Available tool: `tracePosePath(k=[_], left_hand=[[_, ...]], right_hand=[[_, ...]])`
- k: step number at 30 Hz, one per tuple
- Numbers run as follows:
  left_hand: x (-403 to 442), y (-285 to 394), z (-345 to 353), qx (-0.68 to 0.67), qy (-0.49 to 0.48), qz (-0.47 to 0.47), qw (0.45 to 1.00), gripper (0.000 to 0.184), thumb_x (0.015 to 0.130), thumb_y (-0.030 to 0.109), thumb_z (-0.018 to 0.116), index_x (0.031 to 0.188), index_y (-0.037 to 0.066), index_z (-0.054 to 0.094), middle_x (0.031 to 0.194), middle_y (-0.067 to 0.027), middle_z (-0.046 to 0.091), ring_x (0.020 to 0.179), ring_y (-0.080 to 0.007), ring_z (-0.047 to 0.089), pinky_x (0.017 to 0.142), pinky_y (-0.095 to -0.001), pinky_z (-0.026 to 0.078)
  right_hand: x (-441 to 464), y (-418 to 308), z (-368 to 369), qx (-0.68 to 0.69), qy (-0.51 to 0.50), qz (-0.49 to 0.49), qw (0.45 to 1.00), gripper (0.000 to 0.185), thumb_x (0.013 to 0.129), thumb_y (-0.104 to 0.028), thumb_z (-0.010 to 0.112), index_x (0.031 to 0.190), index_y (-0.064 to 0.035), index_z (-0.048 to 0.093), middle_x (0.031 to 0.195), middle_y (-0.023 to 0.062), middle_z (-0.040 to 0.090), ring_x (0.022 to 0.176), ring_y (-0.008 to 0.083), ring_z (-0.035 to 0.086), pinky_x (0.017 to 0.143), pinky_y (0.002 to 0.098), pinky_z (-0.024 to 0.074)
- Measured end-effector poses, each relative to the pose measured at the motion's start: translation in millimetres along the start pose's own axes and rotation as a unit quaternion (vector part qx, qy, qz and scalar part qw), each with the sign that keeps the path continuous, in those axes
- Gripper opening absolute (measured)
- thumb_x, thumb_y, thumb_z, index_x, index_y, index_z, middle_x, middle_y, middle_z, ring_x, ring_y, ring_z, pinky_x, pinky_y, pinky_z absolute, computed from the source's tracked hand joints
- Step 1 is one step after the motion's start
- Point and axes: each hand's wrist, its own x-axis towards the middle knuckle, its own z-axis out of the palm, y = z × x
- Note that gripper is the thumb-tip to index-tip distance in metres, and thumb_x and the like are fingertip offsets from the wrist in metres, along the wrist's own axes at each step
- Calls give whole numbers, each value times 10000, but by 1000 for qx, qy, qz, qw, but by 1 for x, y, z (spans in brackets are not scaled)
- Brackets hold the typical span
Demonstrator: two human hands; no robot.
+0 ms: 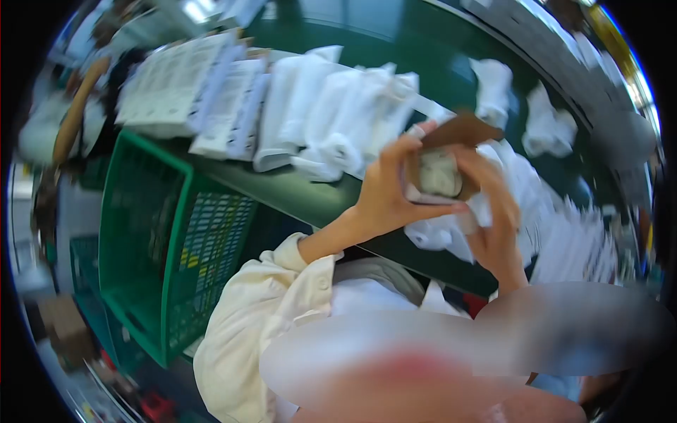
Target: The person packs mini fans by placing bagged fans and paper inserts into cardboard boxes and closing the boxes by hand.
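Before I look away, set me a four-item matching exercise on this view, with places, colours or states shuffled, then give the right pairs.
Things:
1. open carton
2. latticed plastic crate
3. left sleeve
4. worktop

Places, colours or states:
A. cream-coloured
B. dark green, under white bundles
C. gripped by the left hand
D. beside the worktop edge

Pairs: 1-C, 2-D, 3-A, 4-B

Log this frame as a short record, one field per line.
Left hand: holding an open carton
Right hand: at the carton's right side; exact grip blurred
Carton: brown flap raised, whitish item inside
Work surface: green table
On table: white wrapped bundles, printed white boxes
Left of person: green plastic crate
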Motion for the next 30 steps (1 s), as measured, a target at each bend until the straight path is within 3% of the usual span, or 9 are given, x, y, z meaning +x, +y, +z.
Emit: tracePosePath(k=[2,6,10,14,16,18,21,25,30], left_hand=[[20,5,-13,-72,98,-73,990,846,692,242,762,1359,96,263,1262,-179,450,1072,-282,504,910,-368,416],[58,1,-27,-291,97,-197,931,942,709,216,775,1426,100,173,1342,-194,373,1149,-314,477,962,-394,387],[79,-39,-100,282,63,-98,952,690,795,177,683,1357,7,321,1269,-204,473,1137,-341,481,986,-387,370],[55,-103,-150,621,-1,-131,773,579,818,204,653,1279,-44,404,1268,-207,472,1183,-350,448,1006,-418,352],[48,-109,-151,701,-25,-109,704,553,818,198,653,1266,-33,424,1271,-205,470,1192,-347,441,1009,-428,346],[46,-107,-148,674,-14,-97,732,504,793,154,673,1237,42,462,1282,-189,464,1176,-328,458,997,-443,347],[23,-64,-182,620,-32,-178,764,476,780,135,682,1207,76,479,1286,-176,463,1160,-323,466,983,-438,353],[33,-49,-185,579,-67,-251,773,447,763,109,693,1165,115,500,1291,-156,462,1133,-314,478,962,-430,360],[30,-17,-175,575,3,-116,810,460,721,59,701,1136,122,512,1295,-125,469,1094,-301,485,932,-422,366]], right_hand=[[13,15,20,18,165,-48,985,455,758,-184,691,1129,-17,486,1056,131,577,943,305,568,872,373,431],[38,46,51,217,106,39,970,666,725,-182,730,1269,-17,381,1098,150,572,989,298,579,914,390,429],[125,66,10,497,3,244,833,639,798,-391,691,1252,-22,434,1126,122,569,976,207,569,872,307,447],[204,168,-6,567,125,229,781,525,882,-406,572,1156,40,526,1104,135,594,957,219,574,866,301,451],[218,234,-38,89,239,209,944,358,856,-244,581,1131,-16,558,1094,141,589,972,237,575,863,323,464],[218,292,-70,-422,265,139,856,276,829,-82,589,1105,-73,589,1084,148,585,987,255,575,861,346,476],[155,289,-68,-626,326,-27,708,248,802,-30,602,1045,-78,580,1059,110,584,1011,275,566,888,351,457],[132,297,-15,-555,2,-210,805,340,763,-76,659,1094,-71,580,1109,98,592,1026,256,568,917,352,440],[128,211,-60,-57,333,-63,939,364,708,-66,686,1062,-56,598,1071,103,617,942,233,586,863,327,459]])
